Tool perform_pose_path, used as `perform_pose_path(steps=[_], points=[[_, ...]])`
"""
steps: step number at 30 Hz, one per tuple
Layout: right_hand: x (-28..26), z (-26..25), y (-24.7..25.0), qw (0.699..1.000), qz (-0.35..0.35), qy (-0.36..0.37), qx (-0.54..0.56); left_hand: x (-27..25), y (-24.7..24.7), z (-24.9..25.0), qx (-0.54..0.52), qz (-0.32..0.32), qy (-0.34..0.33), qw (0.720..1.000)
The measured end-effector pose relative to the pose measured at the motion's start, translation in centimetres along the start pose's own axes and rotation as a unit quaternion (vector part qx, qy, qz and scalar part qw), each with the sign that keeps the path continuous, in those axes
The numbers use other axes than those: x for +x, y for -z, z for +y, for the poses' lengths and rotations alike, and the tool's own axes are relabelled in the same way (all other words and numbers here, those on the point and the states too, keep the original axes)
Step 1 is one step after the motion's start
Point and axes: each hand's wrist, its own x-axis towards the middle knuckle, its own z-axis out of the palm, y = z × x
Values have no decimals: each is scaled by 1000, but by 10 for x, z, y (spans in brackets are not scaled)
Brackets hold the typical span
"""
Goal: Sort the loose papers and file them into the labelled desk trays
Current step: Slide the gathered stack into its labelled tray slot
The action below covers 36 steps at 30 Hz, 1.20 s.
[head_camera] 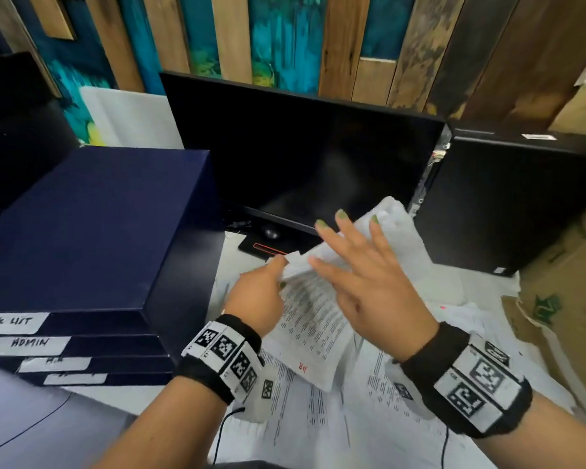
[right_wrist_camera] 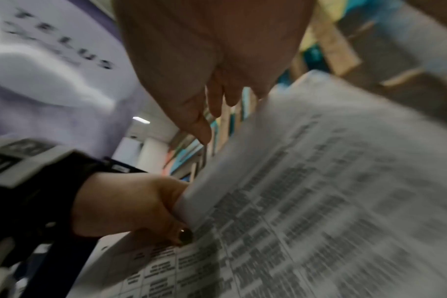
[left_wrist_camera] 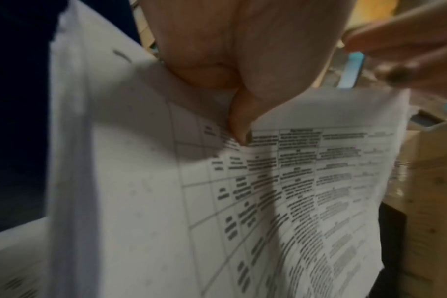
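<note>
Your left hand (head_camera: 257, 296) pinches a bundle of printed sheets (head_camera: 313, 319) at its upper left edge, thumb curled onto the table of text, as the left wrist view shows plainly. The bundle is lifted off the desk and bent over, its top half folded back toward the monitor (head_camera: 301, 157). Red lettering marks the bottom corner of the front sheet, though it reads upside down and you probably cannot make it out for sure. Your right hand (head_camera: 369, 282) lies over the fold with fingers straight and spread, green-painted nails pointing at the screen; whether the palm actually touches the paper cannot be told. More loose papers (head_camera: 335, 418) lie scattered on the white desk (head_camera: 230, 262) beneath both wrists. To your left stands the stack of dark blue trays (head_camera: 82, 231), just beside the papers, with white labels (head_camera: 14, 322) on their fronts; the top two read TASK LIST and ADMIN. A black computer case (head_camera: 508, 198) stands right of the monitor
</note>
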Motion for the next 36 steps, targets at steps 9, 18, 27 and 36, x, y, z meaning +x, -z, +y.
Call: perform_pose_path(steps=[9, 18, 27, 36], points=[[39, -33, 23, 950, -249, -49, -183, -27, 25, 27, 89, -30, -105, 990], [48, -49, 45, 926, -333, -179, 16, -78, 89, -20, -24, -49, -49, 997], [41, -104, 12, 888, -322, -270, 188, -138, 130, -124, -275, -130, 58, 951], [26, -149, -21, 861, -284, -364, 212, -179, 94, -219, -350, -157, 139, 913]])
